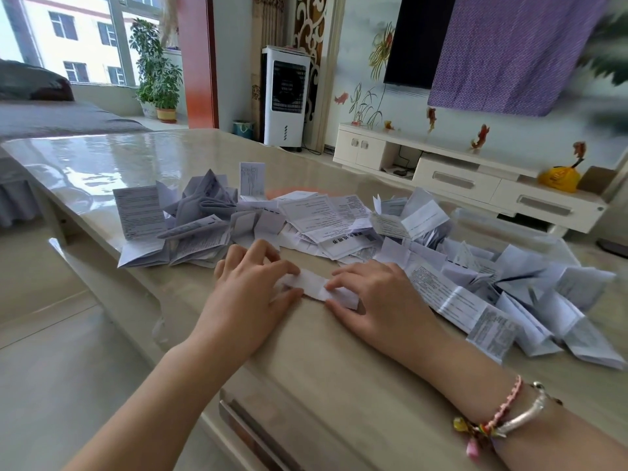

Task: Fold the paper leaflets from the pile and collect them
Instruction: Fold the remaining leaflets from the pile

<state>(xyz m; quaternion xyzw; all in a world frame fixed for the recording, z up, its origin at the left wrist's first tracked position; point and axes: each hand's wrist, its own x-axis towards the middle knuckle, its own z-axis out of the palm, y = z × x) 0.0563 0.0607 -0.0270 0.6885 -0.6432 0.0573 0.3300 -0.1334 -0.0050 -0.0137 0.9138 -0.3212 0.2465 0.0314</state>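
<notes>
- Leaflet (317, 289), a narrow white folded strip, lies flat on the beige table (326, 355) just toward 6 o'clock from the pile, running from about 9 o'clock to 3 o'clock between the two hands.
- Left hand (249, 294) rests palm down on the strip's 9 o'clock end, its fingers curled and its thumb and fingertips pinching the paper against the table.
- Right hand (372, 300) lies on the 3 o'clock end, forefinger and thumb pinching the strip, the other fingers spread low over the tabletop.
- Right wrist carries a silver bangle (525, 411) and a pink braided cord (506, 402) with small charms.
- Pile of leaflets (306, 222), printed white sheets, some half folded and some crumpled, sprawls across the table at 12 o'clock from the hands and spreads on toward 3 o'clock, where more folded sheets lie near the right forearm.
- One sheet (139, 212) at 10 o'clock stands partly upright at the pile's edge.
- Beyond the table at 12 o'clock stands a white air cooler (285, 96); at 2 o'clock a white TV cabinet (458, 178) with a yellow bag (557, 178) on it; at 10 o'clock potted plants (156, 76) by the window.
</notes>
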